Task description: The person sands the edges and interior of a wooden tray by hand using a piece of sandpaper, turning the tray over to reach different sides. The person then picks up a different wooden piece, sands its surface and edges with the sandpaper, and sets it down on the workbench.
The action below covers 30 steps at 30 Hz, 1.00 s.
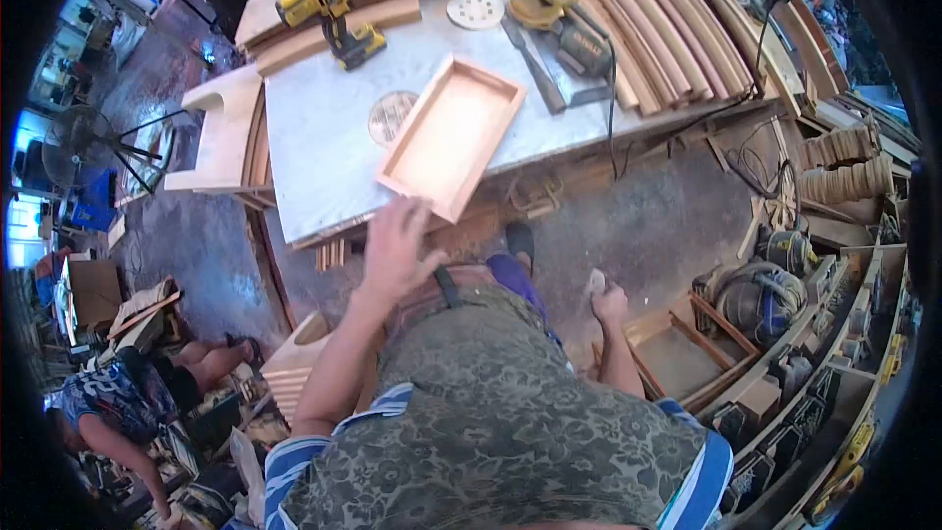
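Observation:
A shallow wooden tray (pixel 446 142) with low walls lies at an angle on the white-topped workbench (pixel 314 157), one corner reaching past the front edge. My left hand (pixel 397 245) is at its near end, fingers stretched out and apart, fingertips right at the rim. Low at my right side, my right hand (pixel 610 306) is closed around a small pale piece (pixel 596 283), whose kind I cannot tell. Beside the tray a round perforated disc (pixel 392 118) lies on the bench.
A yellow drill (pixel 339 5), a sanding disc (pixel 476 10) and a corded sander (pixel 559 20) sit farther back. Curved wooden strips (pixel 657 29) fill the bench's right. At left stand a fan (pixel 78 147) and a crouching person (pixel 128 402). Wooden frames (pixel 687 353) lie at lower right.

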### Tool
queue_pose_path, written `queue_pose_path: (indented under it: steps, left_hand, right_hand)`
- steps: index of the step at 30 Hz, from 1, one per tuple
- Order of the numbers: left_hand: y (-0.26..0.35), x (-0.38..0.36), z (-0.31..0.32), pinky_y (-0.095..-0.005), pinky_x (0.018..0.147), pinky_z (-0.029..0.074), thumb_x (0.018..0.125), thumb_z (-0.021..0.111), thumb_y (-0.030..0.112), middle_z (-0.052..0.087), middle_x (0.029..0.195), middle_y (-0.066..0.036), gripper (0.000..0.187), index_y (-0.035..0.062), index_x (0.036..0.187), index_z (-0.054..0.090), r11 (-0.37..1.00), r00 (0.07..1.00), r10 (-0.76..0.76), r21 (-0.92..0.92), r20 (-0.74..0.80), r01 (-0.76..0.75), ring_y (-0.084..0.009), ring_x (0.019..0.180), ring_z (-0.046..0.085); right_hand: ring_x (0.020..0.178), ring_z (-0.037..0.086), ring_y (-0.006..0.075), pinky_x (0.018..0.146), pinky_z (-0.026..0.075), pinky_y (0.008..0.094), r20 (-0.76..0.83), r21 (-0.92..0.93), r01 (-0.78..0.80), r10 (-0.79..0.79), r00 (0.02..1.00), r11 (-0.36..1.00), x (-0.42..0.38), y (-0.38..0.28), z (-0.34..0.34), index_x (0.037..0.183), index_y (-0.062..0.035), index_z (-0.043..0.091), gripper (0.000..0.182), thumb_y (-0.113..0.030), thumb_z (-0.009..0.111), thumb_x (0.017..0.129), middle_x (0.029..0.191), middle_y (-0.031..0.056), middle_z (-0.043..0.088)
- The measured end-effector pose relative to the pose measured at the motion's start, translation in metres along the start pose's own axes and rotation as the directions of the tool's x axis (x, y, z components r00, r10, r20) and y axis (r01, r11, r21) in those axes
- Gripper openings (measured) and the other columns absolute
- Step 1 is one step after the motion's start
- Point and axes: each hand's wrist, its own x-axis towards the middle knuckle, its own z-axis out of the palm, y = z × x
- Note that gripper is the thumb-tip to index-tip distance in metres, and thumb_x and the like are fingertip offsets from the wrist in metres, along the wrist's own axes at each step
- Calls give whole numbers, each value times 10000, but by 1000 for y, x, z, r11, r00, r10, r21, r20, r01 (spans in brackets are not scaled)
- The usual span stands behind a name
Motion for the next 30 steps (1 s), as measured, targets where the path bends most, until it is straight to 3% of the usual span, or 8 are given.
queue_pose_path:
  steps: [4, 9, 14, 16, 20, 24, 27, 30]
  left_hand:
    - [-16, 22, 52, -542, 1119, 370, 680, 901, 257, 573, 1206, -122, 782, 81, 1362, 562, 980, 984, 177, 102, -35, -173, -336, 1170, 548]
    - [-5, 55, 49, -528, 914, 426, 675, 902, 251, 609, 939, -94, 487, 55, 1053, 666, 959, 958, 210, -149, -194, -240, -314, 968, 579]
    - [42, 76, 3, -310, 685, 537, 841, 832, 140, 698, 938, -88, 286, 9, 1022, 654, 675, 917, -382, -712, -112, 194, -151, 820, 688]
    - [44, 81, -1, -259, 721, 524, 862, 821, 129, 686, 906, -41, 285, -8, 1048, 654, 630, 876, -469, -738, -115, 241, -74, 825, 651]
    - [59, 82, -10, -257, 590, 456, 774, 874, 176, 620, 739, -15, 338, 7, 969, 656, 666, 868, -422, -740, -263, 99, -53, 659, 536]
    - [79, 80, -35, -307, 631, 502, 772, 876, 189, 649, 786, -56, 346, 13, 965, 648, 663, 838, -470, -738, -278, 126, -88, 702, 579]
    - [89, 82, -37, -326, 651, 518, 766, 863, 169, 659, 801, -89, 350, 4, 978, 639, 675, 835, -484, -719, -261, 167, -139, 704, 616]
    - [100, 88, -46, -363, 667, 532, 769, 839, 156, 674, 810, -122, 346, -1, 995, 631, 717, 835, -475, -672, -279, 183, -207, 701, 652]
  right_hand:
    - [679, 586, 160, 656, 485, 382, -106, 528, 188, -155, 982, 828, 42, 1, -10, 767, 44, 642, 289, -221, 708, 863, 665, 110, 621]
    - [821, 595, 108, 744, 496, 293, -164, 770, 379, -415, 895, 514, 7, -146, -120, 937, 12, 669, 90, -40, 674, 864, 919, 44, 686]
    - [1005, 663, 263, 887, 533, 347, -574, 337, 941, -791, 213, 10, -36, -269, -189, 874, -17, 623, 148, 33, 675, 745, 1165, 160, 696]
    - [1078, 659, 366, 938, 545, 429, -514, 161, 964, -852, -102, -212, -47, -311, -200, 858, -22, 608, 221, 16, 689, 656, 1180, 165, 695]
    - [1338, 513, 435, 1100, 410, 600, -123, 287, 851, -898, -423, -440, -52, -351, -184, 1019, -42, 590, 369, -168, 759, 717, 1412, 208, 553]
    - [1414, 419, 459, 1167, 298, 641, -39, 509, 749, -881, -472, -424, -49, -368, -197, 1266, -43, 532, 589, -269, 770, 777, 1506, 244, 450]
    - [1469, 340, 484, 1195, 243, 651, 141, 202, 854, -848, -510, -480, -45, -376, -200, 1556, 3, 328, 853, -318, 710, 864, 1574, 270, 365]
    - [1491, 317, 479, 1213, 220, 657, 178, 186, 813, -795, -580, -551, -27, -387, -205, 1556, 18, 328, 857, -300, 706, 855, 1590, 269, 351]
